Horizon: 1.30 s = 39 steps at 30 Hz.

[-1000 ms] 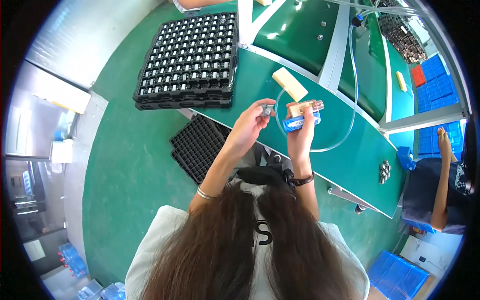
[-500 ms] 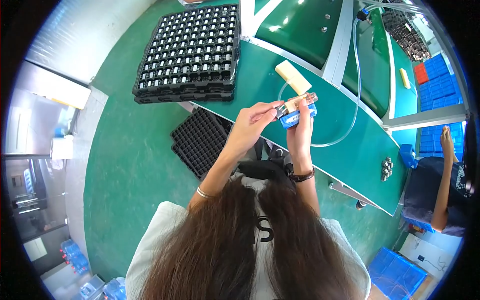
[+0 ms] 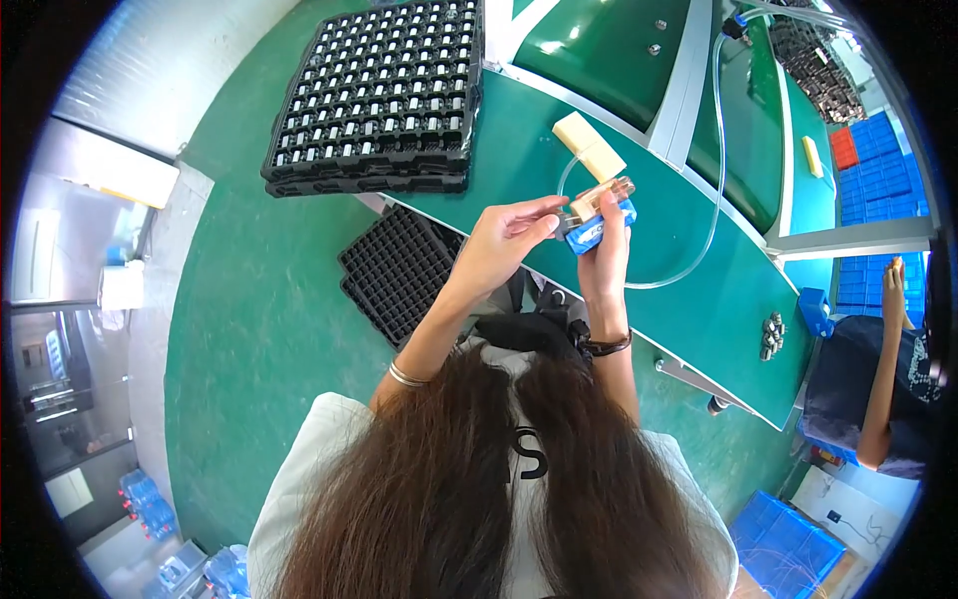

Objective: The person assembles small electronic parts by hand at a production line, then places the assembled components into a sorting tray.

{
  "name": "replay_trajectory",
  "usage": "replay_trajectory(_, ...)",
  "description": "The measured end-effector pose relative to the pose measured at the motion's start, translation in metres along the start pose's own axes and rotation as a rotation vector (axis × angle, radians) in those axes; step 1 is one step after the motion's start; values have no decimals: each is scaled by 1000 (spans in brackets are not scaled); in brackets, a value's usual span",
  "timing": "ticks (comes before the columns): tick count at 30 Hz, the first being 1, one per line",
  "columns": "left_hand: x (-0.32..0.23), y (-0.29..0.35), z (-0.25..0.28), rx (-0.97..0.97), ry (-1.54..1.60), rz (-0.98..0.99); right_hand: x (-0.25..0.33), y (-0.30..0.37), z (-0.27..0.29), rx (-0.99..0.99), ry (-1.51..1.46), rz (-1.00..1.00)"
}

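Note:
Over the near edge of the green table, my right hand (image 3: 605,265) grips a small blue device (image 3: 587,237) with a clear and copper-coloured upper part, thumb lying on top. My left hand (image 3: 499,248) pinches a small dark metal piece (image 3: 562,224) against the device's left end; the fingers partly hide it. A pale yellow block (image 3: 591,147) lies on the table just beyond my hands. From near it a clear tube (image 3: 718,150) loops around to the right of the device and up to a blue fitting at the top.
Stacked black trays (image 3: 369,184) full of small metal cylinders sit at the table's left end. Below them are more black trays (image 3: 394,275). A cluster of metal parts (image 3: 771,337) lies on the right, near a blue bin (image 3: 815,312). Another person's arm (image 3: 882,369) shows at far right.
Both hands hold nearly the same pose around the device. The left fingertips have shifted slightly at its end, and the whole view has moved a little.

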<state>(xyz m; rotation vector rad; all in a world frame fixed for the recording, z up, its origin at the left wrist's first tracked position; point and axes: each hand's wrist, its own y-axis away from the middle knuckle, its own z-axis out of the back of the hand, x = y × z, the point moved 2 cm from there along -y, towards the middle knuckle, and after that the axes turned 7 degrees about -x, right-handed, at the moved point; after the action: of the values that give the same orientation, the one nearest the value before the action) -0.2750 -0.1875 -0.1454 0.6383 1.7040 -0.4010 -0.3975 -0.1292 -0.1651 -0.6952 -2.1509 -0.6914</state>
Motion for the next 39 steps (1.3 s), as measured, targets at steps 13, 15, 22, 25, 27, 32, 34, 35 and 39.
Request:
replay_trajectory(13, 3, 4, -3, -52, 105, 14, 0, 7, 0, -13, 33, 69)
replay_trajectory(15, 5, 4, -4, -59, 139, 32, 0, 7, -1, -1, 46, 69)
replay_trajectory(22, 37, -3, -6, -88, 315, 98, 2, -16, 15, 131, 417, 74)
replay_trajectory(25, 52, -11, -3, -174, 202, 150, 14, -64, 21, 83, 535, 408)
replay_trajectory(27, 49, -10, 2, -199, 186, 134, 17, -99, 25, -13, 759, 566)
replay_trajectory(32, 32, -1, -4, -70, 241, 164, -2, -150, 32, -101, 1052, 788)
replay_trajectory(34, 22, 3, -8, -77, 262, 161, -8, -152, 26, -144, 1045, 801)
replay_trajectory(35, 15, 4, -11, -45, 199, 104, -9, -154, 24, -121, 1037, 785)
replay_trajectory(39, -10, 13, -15, 48, 115, 18, 6, -136, 19, -83, 1097, 899)
